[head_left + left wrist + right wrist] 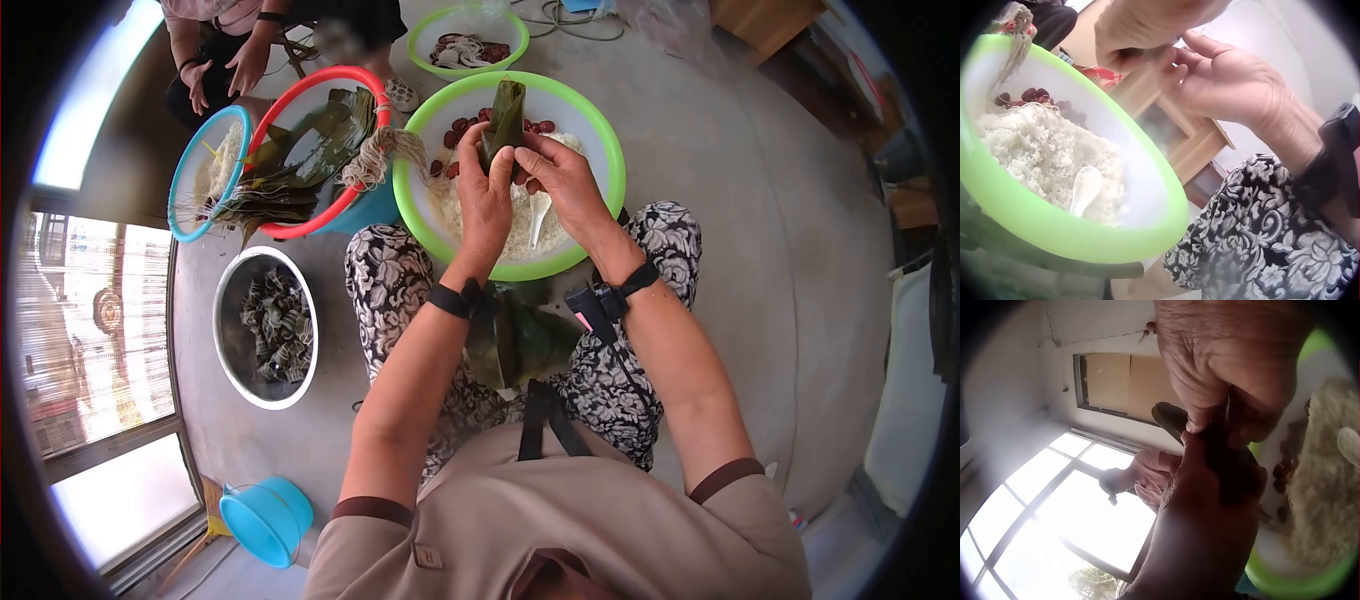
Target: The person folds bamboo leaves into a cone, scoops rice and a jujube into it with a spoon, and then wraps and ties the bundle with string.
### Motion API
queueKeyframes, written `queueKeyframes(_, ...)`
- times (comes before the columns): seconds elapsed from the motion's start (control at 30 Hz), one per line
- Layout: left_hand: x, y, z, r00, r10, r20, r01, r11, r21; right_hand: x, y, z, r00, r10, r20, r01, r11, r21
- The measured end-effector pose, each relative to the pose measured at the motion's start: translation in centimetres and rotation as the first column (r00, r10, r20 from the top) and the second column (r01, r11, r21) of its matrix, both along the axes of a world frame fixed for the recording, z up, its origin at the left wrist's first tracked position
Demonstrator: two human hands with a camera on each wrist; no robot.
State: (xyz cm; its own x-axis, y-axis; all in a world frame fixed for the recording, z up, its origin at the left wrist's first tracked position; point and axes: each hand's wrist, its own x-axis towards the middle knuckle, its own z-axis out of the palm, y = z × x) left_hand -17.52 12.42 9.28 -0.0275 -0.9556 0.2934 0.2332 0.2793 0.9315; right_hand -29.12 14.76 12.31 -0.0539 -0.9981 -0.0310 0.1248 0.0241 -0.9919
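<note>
From overhead and farthest back, the head camera looks steeply down on the left hand and right hand above the bowl. The left wrist camera faces bowl and right hand up close; the right wrist's, tight on both hands, faces the window beyond. All three share the bowl.

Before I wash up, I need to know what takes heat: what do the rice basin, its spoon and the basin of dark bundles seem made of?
Rice basin: likely smooth plastic, given its thick lime-green rim and whitish body.
Spoon: glossy white, perhaps plastic or ceramic; its even sheen fits both.
Bundle basin: probably metal, its narrow rim silvery, its inside dull grey.
</note>
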Motion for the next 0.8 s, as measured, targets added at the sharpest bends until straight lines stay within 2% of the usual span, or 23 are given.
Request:
queueKeyframes(0.33, 0.01, 0.21, 0.34, 0.994, -0.026, -0.104, 0.03, 0.999, 0.036, 0.14, -0.03, 0.4, 1.0, 0.009, 0.023, -0.008, 1.0, -0.03)
queueKeyframes(0.7, 0.1, 0.53, 0.5, 0.997, 0.013, 0.073, -0.013, 1.0, 0.005, 0.14, 0.11, 0.32, 0.996, -0.023, 0.092, 0.025, 1.0, -0.016)
queueKeyframes(0.8, 0.04, 0.23, 0.43, 0.978, 0.093, 0.185, -0.073, 0.991, -0.108, 0.3, -0.12, 0.14, 0.995, -0.033, 0.097, 0.036, 0.999, -0.021)
